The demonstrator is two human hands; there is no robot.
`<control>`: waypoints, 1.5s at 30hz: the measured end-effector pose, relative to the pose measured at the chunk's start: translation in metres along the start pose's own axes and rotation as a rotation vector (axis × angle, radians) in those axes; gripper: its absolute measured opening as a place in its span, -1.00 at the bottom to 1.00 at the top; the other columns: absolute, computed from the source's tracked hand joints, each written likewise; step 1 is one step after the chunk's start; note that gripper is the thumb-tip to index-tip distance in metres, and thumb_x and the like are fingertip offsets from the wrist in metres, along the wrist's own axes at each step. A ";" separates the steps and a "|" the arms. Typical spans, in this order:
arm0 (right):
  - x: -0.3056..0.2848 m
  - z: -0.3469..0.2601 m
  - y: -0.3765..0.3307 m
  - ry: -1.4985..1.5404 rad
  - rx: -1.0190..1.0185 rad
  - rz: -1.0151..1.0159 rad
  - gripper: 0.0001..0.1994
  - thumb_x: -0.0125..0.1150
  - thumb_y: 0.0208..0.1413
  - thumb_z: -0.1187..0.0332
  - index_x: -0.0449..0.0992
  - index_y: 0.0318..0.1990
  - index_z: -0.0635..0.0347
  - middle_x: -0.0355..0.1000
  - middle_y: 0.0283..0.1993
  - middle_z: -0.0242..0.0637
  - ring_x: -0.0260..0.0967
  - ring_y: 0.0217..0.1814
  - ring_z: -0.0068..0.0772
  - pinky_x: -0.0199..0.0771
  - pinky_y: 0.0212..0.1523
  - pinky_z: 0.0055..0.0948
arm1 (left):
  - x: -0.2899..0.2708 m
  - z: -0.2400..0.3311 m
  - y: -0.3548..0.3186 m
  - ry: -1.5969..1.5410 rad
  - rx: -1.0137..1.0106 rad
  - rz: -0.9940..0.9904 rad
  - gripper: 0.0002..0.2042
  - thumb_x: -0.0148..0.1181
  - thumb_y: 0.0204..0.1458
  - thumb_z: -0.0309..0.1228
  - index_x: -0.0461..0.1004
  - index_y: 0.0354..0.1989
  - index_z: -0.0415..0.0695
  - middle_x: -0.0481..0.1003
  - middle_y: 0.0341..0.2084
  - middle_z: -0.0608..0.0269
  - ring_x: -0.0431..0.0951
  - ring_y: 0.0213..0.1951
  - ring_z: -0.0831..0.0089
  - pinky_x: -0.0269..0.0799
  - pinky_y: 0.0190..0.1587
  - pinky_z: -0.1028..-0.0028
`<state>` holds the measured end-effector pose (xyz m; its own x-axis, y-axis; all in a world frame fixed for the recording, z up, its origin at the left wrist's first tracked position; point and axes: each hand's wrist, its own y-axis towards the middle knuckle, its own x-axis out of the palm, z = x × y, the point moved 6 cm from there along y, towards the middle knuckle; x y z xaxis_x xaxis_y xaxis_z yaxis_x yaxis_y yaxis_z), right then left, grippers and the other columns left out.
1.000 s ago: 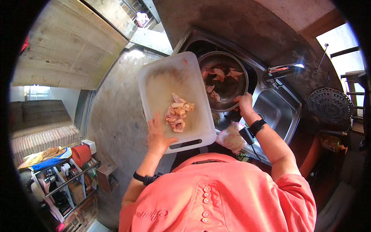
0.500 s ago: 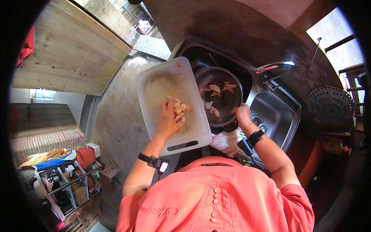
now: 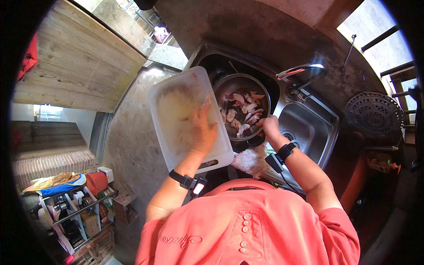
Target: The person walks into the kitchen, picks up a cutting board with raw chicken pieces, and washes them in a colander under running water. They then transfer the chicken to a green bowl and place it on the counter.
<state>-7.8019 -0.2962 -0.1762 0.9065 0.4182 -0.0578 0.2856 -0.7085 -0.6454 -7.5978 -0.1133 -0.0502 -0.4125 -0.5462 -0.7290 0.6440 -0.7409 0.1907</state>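
Note:
A white cutting board (image 3: 164,132) lies on the counter, wet and stained, with small scraps on its surface. Over its right half is my left hand (image 3: 204,132), slightly blurred, fingers extended and apart; a pale bit shows at the fingertips, too smeared to name. To the board's right sits a round metal bowl (image 3: 266,99) in the dark sink basin. Several pieces of raw meat (image 3: 248,107), apparently chicken, lie inside it. My right hand (image 3: 269,125) grips the bowl's near right rim.
A pale plastic bag (image 3: 251,162) lies just below the bowl. Right of it is a steel sink basin (image 3: 304,123) under a curved faucet (image 3: 304,68). A round perforated metal plate (image 3: 373,112) stands farther right. A wooden panel (image 3: 79,62) rises at the left.
The handful of meat left the board, and the bowl now holds more pieces. My left hand moved slightly right and opened. The right hand keeps its hold on the rim.

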 end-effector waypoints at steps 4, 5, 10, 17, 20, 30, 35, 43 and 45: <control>-0.001 0.002 0.002 0.030 0.056 -0.036 -0.90 0.11 -0.16 0.59 0.47 -0.44 0.45 0.42 -0.52 -0.07 0.33 -0.67 -0.16 0.30 -0.72 -0.25 | 0.006 -0.033 0.018 0.158 -0.201 -0.016 -0.43 0.28 -0.18 -0.56 0.37 0.13 -0.16 0.34 0.04 -0.11 0.31 0.13 -0.09 0.28 0.18 0.14; -0.001 -0.001 0.000 0.014 0.036 -0.033 -0.91 0.11 -0.16 0.59 0.47 -0.44 0.45 0.42 -0.53 -0.07 0.33 -0.68 -0.16 0.29 -0.73 -0.26 | 0.014 -0.028 0.023 0.180 -0.136 -0.048 -0.45 0.27 -0.16 -0.55 0.37 0.12 -0.18 0.34 0.04 -0.10 0.31 0.13 -0.09 0.27 0.19 0.14; 0.001 -0.013 -0.011 0.019 0.084 -0.061 -0.94 0.10 -0.17 0.60 0.46 -0.51 0.46 0.40 -0.57 -0.07 0.32 -0.70 -0.16 0.26 -0.75 -0.27 | 0.051 0.028 0.018 -0.177 0.183 -0.205 -0.43 0.27 -0.12 -0.54 0.35 0.17 -0.17 0.38 0.07 0.03 0.37 0.13 0.12 0.39 0.06 0.25; -0.026 -0.051 -0.033 -0.007 0.019 0.004 -0.94 0.09 -0.15 0.61 0.46 -0.49 0.45 0.41 -0.57 -0.07 0.37 -0.67 -0.13 0.35 -0.71 -0.25 | -0.017 -0.046 -0.037 -0.386 -0.299 -0.082 -0.53 0.22 -0.02 -0.56 0.44 0.16 -0.11 0.52 -0.10 0.25 0.51 -0.09 0.43 0.49 -0.08 0.44; -0.043 -0.067 -0.051 0.127 -0.004 -0.002 -0.91 0.08 -0.14 0.58 0.46 -0.43 0.42 0.41 -0.57 -0.10 0.34 -0.68 -0.18 0.35 -0.71 -0.29 | -0.068 -0.108 -0.072 -0.378 -0.630 0.098 -0.63 0.21 -0.05 -0.60 0.50 0.01 -0.22 0.54 -0.44 0.30 0.54 -0.39 0.49 0.47 -0.31 0.51; -0.179 -0.026 -0.175 0.108 0.219 0.183 -0.88 0.17 -0.04 0.47 0.51 -0.49 0.39 0.41 -0.59 -0.17 0.31 -0.70 -0.26 0.31 -0.74 -0.39 | -0.091 -0.145 -0.137 -0.551 -0.919 0.187 -0.79 0.18 -0.10 -0.68 0.49 -0.24 -0.24 0.40 -0.62 0.39 0.31 -0.67 0.64 0.23 -0.66 0.60; -0.221 0.044 -0.218 0.497 0.408 0.295 -0.80 0.02 0.00 0.55 0.40 -0.22 0.47 0.46 -0.37 0.00 0.38 -0.60 -0.13 0.40 -0.68 -0.35 | -0.087 -0.142 -0.122 -0.477 -0.878 0.106 -0.77 0.16 -0.09 -0.68 0.49 -0.21 -0.26 0.34 -0.65 0.42 0.27 -0.71 0.65 0.18 -0.71 0.60; -0.229 0.114 -0.164 0.369 0.463 0.296 -0.82 0.04 0.10 0.51 0.38 -0.15 0.37 0.49 -0.36 -0.03 0.41 -0.55 -0.11 0.43 -0.63 -0.34 | -0.055 -0.073 -0.084 -0.669 -0.725 -0.139 -0.70 0.15 -0.03 -0.64 0.47 -0.06 -0.25 0.34 -0.60 0.43 0.34 -0.60 0.66 0.28 -0.56 0.63; -0.224 0.121 -0.155 0.465 0.499 0.311 -0.82 0.07 0.13 0.48 0.39 -0.13 0.35 0.51 -0.31 -0.03 0.42 -0.52 -0.14 0.42 -0.63 -0.37 | -0.050 -0.056 -0.078 -0.661 -0.697 -0.213 -0.67 0.17 0.00 -0.61 0.47 -0.01 -0.22 0.38 -0.54 0.43 0.37 -0.54 0.66 0.30 -0.52 0.63</control>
<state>-8.0864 -0.2113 -0.1558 0.9919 -0.1213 -0.0371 -0.0794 -0.3663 -0.9271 -7.5916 -0.0065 -0.0653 -0.7049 -0.6937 -0.1480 0.6622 -0.5688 -0.4878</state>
